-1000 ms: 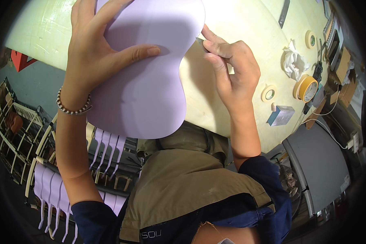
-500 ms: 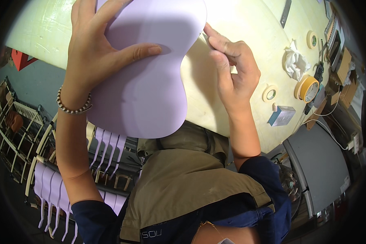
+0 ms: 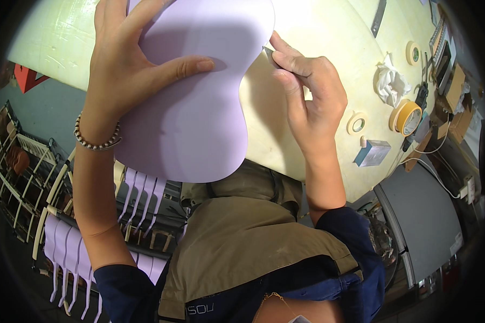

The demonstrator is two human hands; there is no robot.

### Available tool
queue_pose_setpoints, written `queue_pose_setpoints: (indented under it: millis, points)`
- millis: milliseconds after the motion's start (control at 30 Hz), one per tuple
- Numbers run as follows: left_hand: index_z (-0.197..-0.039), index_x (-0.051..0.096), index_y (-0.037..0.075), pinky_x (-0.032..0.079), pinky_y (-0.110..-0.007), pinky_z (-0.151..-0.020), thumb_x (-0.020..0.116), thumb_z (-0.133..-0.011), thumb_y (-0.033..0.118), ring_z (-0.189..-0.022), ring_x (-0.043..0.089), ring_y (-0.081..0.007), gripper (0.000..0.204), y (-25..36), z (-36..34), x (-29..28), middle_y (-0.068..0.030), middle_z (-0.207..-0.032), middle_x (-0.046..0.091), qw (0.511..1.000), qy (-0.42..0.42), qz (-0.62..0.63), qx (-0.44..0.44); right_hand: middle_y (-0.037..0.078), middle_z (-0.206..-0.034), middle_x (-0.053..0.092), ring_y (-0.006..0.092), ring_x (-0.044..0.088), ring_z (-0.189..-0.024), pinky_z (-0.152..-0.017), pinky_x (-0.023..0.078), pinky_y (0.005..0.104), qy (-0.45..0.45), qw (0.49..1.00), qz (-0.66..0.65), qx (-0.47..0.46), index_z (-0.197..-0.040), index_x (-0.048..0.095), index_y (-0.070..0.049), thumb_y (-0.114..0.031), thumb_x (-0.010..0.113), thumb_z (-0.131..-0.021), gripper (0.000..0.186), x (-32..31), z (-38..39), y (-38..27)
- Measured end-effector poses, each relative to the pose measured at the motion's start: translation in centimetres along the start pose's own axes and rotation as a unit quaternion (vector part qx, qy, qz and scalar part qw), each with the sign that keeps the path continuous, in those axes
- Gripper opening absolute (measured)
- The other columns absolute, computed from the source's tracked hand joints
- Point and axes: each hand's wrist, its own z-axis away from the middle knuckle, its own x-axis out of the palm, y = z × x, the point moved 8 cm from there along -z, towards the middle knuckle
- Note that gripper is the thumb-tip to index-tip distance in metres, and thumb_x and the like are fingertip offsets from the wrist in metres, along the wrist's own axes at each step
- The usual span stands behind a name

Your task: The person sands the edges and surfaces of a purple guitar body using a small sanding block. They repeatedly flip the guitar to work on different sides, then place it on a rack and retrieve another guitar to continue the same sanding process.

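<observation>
A lilac guitar-shaped panel (image 3: 199, 124) with a curved waist lies over the table's near edge. My left hand (image 3: 126, 70) holds it from the left, with the thumb flat across its smooth face and the fingers spread toward its far side; their tips are partly cut off. At the waist's right edge, my right hand (image 3: 312, 89) is closed in a pinch on a small thin dark blade (image 3: 269, 55). The blade's pointed tip meets or nearly meets the panel's rim, and the fingers cover the rest of it.
Right on the pale table (image 3: 328, 161) are masking tape (image 3: 357, 123), a wide yellow tape roll (image 3: 409, 118), a small blue-grey box (image 3: 373, 154), crumpled white paper (image 3: 392, 82) and a metal ruler (image 3: 379, 19). Lilac pieces (image 3: 73, 247) hang on a rack at lower left.
My right hand has turned slightly and its thumb has shifted left, so more of the dark blade shows at the panel's edge. My left hand and the panel have hardly moved.
</observation>
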Motion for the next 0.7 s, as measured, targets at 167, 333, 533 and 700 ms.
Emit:
queue_pose_setpoints:
  millis: [167, 333, 533, 700]
  points:
    - [-0.122, 0.051, 0.006, 0.021, -0.050, -0.102, 0.083, -0.050, 0.043, -0.126, 0.021, -0.0408, 0.087, -0.1, 0.2, -0.1, -0.0275, -0.133, 0.027, 1.000, -0.004, 0.014, -0.024, 0.007, -0.085, 0.068, 0.0086, 0.043, -0.053, -0.050, 0.036, 0.0193, -0.045, 0.997, -0.054, 0.030, -0.079, 0.061, -0.006, -0.007, 0.067, -0.072, 0.009, 0.3, 1.0, -0.1]
    - [-0.126, 0.045, 0.006, 0.021, -0.046, -0.104, 0.078, -0.061, 0.039, -0.127, 0.022, -0.0359, 0.080, -2.3, 0.2, -0.6, -0.0234, -0.134, 0.029, 0.980, 0.053, 0.179, -0.073, 0.016, -0.099, 0.064, 0.0038, 0.044, -0.059, -0.055, 0.037, 0.0173, 0.037, 0.928, -0.295, 0.227, -0.099, 0.053, -0.005, -0.017, 0.053, -0.088, 0.016, -2.7, 4.2, 2.1]
    - [-0.118, 0.049, 0.003, 0.044, -0.042, -0.083, 0.047, -0.088, 0.027, -0.095, 0.055, -0.0321, 0.038, -9.3, -10.0, 0.8, -0.0207, -0.095, 0.057, 0.985, -0.066, -0.161, -0.003, 0.017, -0.100, 0.063, 0.0030, 0.036, -0.056, -0.053, 0.033, 0.0161, 0.102, 0.906, -0.238, 0.335, -0.105, 0.048, -0.004, -0.021, 0.044, -0.093, 0.021, -8.7, 9.5, 2.4]
    - [-0.113, 0.053, 0.002, 0.044, -0.043, -0.084, 0.041, -0.088, 0.041, -0.090, 0.057, -0.0403, 0.049, -10.9, -17.9, 4.7, -0.0288, -0.101, 0.057, 0.963, -0.079, -0.215, -0.139, 0.013, -0.094, 0.064, 0.0060, 0.046, -0.069, -0.070, 0.038, 0.0196, 0.209, 0.884, -0.166, 0.384, -0.108, 0.047, 0.000, -0.018, 0.047, -0.092, 0.024, -10.7, 14.8, -0.2]
